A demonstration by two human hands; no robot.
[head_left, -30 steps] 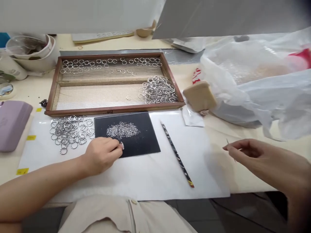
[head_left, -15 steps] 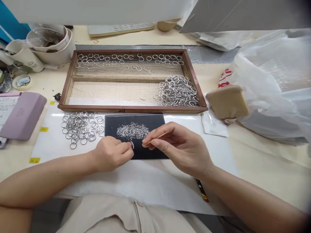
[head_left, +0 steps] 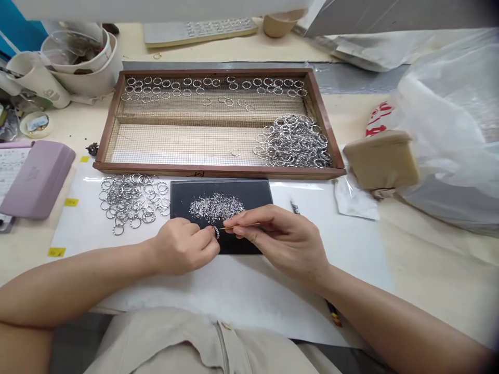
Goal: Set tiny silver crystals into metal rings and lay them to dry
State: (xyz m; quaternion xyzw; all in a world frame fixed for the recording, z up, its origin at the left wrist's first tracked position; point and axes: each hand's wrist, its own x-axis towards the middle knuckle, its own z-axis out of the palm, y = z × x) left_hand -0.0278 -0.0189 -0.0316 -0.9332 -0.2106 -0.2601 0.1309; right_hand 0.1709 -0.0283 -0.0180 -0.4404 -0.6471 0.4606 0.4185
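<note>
Pinched in the fingers of my left hand [head_left: 186,246] is a small silvery ring [head_left: 217,232], over the front part of a black mat [head_left: 179,195]. My right hand [head_left: 286,241] grips a thin wooden stick [head_left: 244,226] whose tip points left and reaches the ring or nearly so; exact contact is too small to tell. Tiny shiny beads [head_left: 216,206] lie in a patch on the mat just beyond both hands. Left of the mat, a loose pile of metal rings [head_left: 130,200] rests on white paper [head_left: 218,291].
Behind the mat stands a wooden-framed mesh tray [head_left: 218,170] with rows of rings and a ring heap [head_left: 298,143]. A tan block [head_left: 382,158] and plastic bags [head_left: 452,104] are at the right. A purple case [head_left: 41,176] and white containers [head_left: 88,67] sit at the left.
My right hand has brought the stick lower and left, so its tip is now at the ring. The stick lies flatter than before. The whole view has shifted slightly.
</note>
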